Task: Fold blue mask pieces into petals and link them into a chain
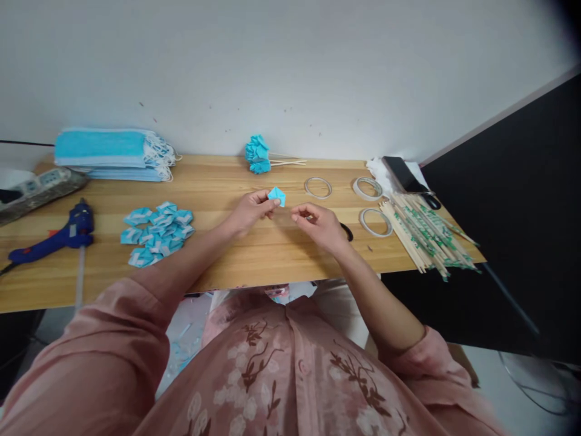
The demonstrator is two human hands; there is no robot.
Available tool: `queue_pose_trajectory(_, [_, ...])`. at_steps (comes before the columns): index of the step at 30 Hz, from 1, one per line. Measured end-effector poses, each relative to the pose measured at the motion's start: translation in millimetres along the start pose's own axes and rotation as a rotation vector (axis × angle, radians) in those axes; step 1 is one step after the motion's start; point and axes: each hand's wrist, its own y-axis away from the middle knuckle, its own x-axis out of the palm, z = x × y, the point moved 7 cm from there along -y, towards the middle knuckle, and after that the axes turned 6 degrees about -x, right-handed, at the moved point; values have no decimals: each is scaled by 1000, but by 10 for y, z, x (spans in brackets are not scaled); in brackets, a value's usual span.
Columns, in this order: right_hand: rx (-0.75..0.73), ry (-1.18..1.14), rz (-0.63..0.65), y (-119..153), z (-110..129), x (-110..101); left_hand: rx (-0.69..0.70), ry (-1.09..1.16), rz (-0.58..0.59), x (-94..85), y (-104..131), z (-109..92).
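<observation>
My left hand [254, 209] pinches a folded light-blue piece [276, 195], roughly five-sided, between thumb and fingers above the middle of the table. Just to its right, my right hand [318, 224] is closed in a pinch. A faint, thin, blurred shape spans the gap between the two hands, too unclear to name. Beyond them lies a bunch of blue folded flowers [258, 154] on pale sticks [288, 162]. Left of my left forearm is a pile of folded blue and white pieces [166, 227].
Tape rolls [318, 188] [367, 188] [376, 222] lie to the right, near wrapped chopsticks [429, 233] and a phone [402, 174]. A dark ring [347, 231] sits by my right wrist. At left are stacked face masks [104, 151], a blue glue gun [54, 239] and a power strip [43, 188].
</observation>
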Motion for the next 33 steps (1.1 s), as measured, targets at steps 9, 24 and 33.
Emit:
queue_pose_trajectory(9, [50, -261, -31, -297, 80, 314, -14, 282, 20, 15, -16, 46])
queue_pose_trajectory(24, [237, -586, -166, -371, -46, 549, 45, 219, -152, -115, -13, 99])
queue_pose_trajectory(33, [212, -628, -141, -319, -73, 546, -6, 365, -98, -72, -14, 122])
